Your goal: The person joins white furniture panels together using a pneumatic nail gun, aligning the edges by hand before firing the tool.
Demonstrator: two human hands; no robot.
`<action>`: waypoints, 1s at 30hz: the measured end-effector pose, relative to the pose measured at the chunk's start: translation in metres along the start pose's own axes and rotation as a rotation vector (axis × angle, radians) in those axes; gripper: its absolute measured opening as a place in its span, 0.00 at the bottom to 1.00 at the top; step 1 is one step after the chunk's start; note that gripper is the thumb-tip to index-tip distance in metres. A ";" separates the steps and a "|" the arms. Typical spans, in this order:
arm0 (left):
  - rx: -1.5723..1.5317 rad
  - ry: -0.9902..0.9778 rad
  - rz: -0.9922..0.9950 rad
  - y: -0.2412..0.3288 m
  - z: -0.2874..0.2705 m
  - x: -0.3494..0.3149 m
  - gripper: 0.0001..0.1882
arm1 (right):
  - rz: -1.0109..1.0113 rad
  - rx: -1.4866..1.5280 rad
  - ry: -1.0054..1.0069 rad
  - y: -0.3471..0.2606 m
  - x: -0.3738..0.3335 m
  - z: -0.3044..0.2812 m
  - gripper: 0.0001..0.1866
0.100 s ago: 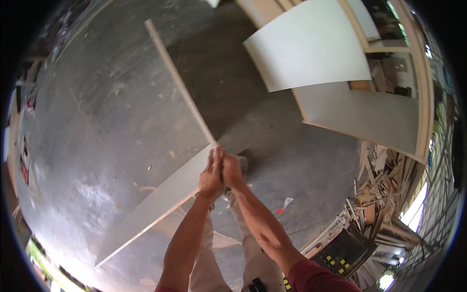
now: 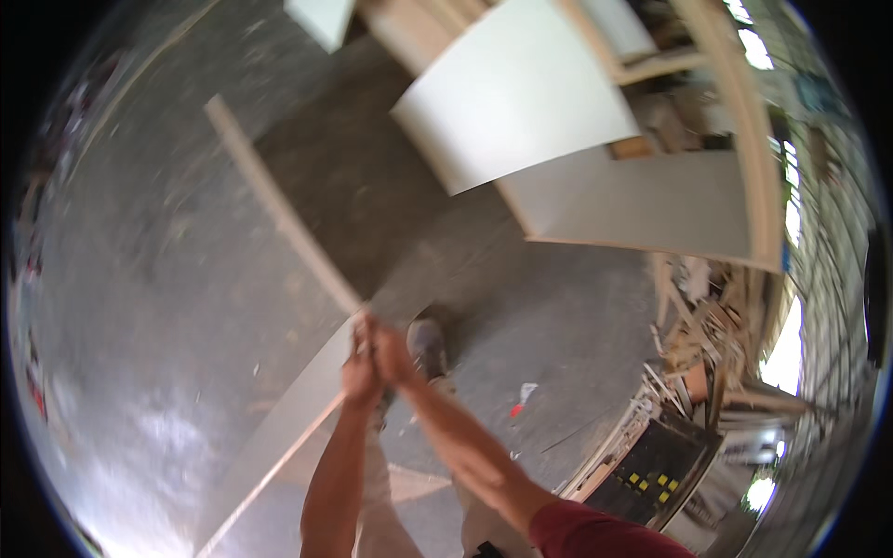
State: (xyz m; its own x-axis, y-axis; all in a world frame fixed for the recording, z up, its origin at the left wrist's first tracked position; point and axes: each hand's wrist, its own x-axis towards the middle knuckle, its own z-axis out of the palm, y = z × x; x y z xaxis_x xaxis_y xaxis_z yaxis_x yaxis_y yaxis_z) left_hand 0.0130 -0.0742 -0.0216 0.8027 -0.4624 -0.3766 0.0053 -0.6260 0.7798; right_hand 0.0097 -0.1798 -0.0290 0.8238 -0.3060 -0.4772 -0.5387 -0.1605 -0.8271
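Note:
Both my hands are together at the end of a long, narrow, light wooden edge [image 2: 279, 206] that runs away to the far left. My left hand [image 2: 360, 368] closes on this end, its fingers pointing forward. Pressed beside it, my right hand [image 2: 394, 357] grips the same spot from the right. A flat grey panel [image 2: 290, 420] with a pale edge slants from under my hands to the near left. Whether the long edge and the panel are one board I cannot tell. My fingertips are partly hidden and blurred.
A white curved-looking panel [image 2: 530, 102] lies over a wooden frame [image 2: 767, 186] at the far right. Wood offcuts [image 2: 712, 325] are heaped at the right, near a black surface [image 2: 642, 470] with yellow squares. My shoe [image 2: 427, 346] stands on the concrete floor [image 2: 158, 279].
My hands and the long wooden edge have shifted left and slightly down in the picture. The surroundings shift left too, and more of my shoe shows. Both hands keep their grip.

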 end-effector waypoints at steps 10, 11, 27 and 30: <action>0.282 0.213 0.022 -0.017 -0.020 -0.021 0.37 | -0.430 -0.210 0.014 -0.081 -0.035 -0.082 0.22; 0.234 0.201 -0.077 -0.015 -0.020 -0.019 0.36 | -0.504 -0.127 0.074 -0.122 -0.041 -0.132 0.24; 0.260 0.015 -0.394 -0.019 -0.015 -0.005 0.38 | -0.408 -1.329 0.763 -0.372 0.008 -0.681 0.26; 0.193 0.027 -0.385 -0.013 -0.018 -0.008 0.38 | -0.354 -1.365 0.866 -0.354 -0.053 -0.677 0.27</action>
State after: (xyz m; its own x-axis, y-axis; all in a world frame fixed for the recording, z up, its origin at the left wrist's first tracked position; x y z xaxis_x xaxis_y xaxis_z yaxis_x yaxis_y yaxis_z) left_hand 0.0171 -0.0511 -0.0195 0.7795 -0.1571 -0.6063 0.1977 -0.8568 0.4762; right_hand 0.0373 -0.7423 0.4905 0.8470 -0.4003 0.3498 -0.4910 -0.8413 0.2260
